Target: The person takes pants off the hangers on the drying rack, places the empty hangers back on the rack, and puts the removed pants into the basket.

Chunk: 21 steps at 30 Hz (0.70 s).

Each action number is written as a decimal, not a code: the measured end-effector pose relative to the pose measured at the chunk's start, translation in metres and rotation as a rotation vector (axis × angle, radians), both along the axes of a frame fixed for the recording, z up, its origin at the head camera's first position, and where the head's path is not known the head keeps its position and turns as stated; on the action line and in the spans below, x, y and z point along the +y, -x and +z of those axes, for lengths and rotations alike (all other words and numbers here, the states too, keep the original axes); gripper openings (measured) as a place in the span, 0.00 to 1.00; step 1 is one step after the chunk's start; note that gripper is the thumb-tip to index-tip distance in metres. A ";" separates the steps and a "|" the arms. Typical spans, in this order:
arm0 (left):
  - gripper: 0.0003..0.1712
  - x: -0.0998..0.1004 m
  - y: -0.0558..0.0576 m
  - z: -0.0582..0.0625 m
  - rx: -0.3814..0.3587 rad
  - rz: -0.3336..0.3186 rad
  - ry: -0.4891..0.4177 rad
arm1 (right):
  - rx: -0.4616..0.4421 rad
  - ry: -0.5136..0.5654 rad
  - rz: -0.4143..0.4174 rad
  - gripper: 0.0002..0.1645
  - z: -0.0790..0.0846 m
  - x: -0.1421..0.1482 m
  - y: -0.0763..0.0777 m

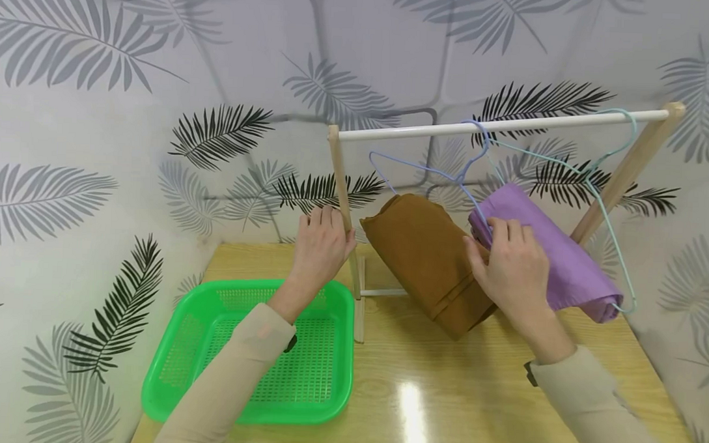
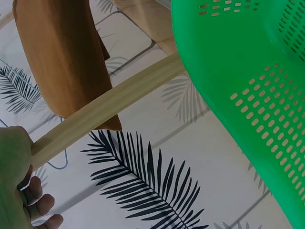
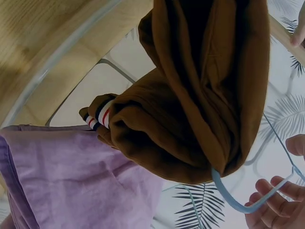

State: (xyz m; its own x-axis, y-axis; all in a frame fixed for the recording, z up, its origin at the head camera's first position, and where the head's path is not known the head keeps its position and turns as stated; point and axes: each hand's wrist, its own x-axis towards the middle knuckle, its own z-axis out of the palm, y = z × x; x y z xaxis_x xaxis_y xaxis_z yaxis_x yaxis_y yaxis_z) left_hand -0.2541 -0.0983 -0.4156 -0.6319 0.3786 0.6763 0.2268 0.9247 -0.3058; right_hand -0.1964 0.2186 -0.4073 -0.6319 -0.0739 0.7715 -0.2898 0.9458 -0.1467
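Brown folded cloth (image 1: pixel 429 263), likely trousers, drapes over a blue hanger (image 1: pixel 444 172) hooked on the white rail (image 1: pixel 404 130) of a small rack. My left hand (image 1: pixel 321 243) grips the rack's left wooden post (image 2: pixel 105 105), thumb on one side and fingers on the other. Beside the brown cloth, my right hand (image 1: pixel 514 266) is at the blue hanger's sloping arm. In the right wrist view its fingers (image 3: pixel 269 205) are relaxed and apart from the thumb, with the hanger wire across them. Purple cloth (image 1: pixel 564 255) hangs from a mint-green hanger (image 1: pixel 615 224) at the right.
A green perforated basket (image 1: pixel 336 413) stands on the wooden table (image 1: pixel 378 392), left of the rack and under my left forearm. The right wooden post (image 1: pixel 626 172) rises behind the purple cloth. Leaf-patterned wall covering (image 1: pixel 128 142) closes in the back and sides.
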 end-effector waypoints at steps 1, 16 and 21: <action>0.22 0.000 0.000 0.000 0.000 0.001 -0.001 | -0.001 -0.005 -0.002 0.30 -0.001 -0.001 0.001; 0.22 0.001 -0.001 0.000 -0.023 0.015 -0.011 | 0.031 0.038 0.002 0.24 -0.012 -0.002 0.009; 0.22 0.001 -0.001 -0.001 0.004 0.019 -0.001 | 0.095 0.024 0.003 0.19 -0.015 -0.001 0.013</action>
State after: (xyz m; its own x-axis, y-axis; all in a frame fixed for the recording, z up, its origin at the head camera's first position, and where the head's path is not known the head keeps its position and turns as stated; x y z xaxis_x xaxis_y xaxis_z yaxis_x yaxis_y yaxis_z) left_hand -0.2530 -0.0968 -0.4163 -0.6360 0.3659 0.6794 0.2078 0.9291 -0.3059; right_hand -0.2095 0.2171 -0.4223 -0.5553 -0.0564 0.8298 -0.3062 0.9415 -0.1409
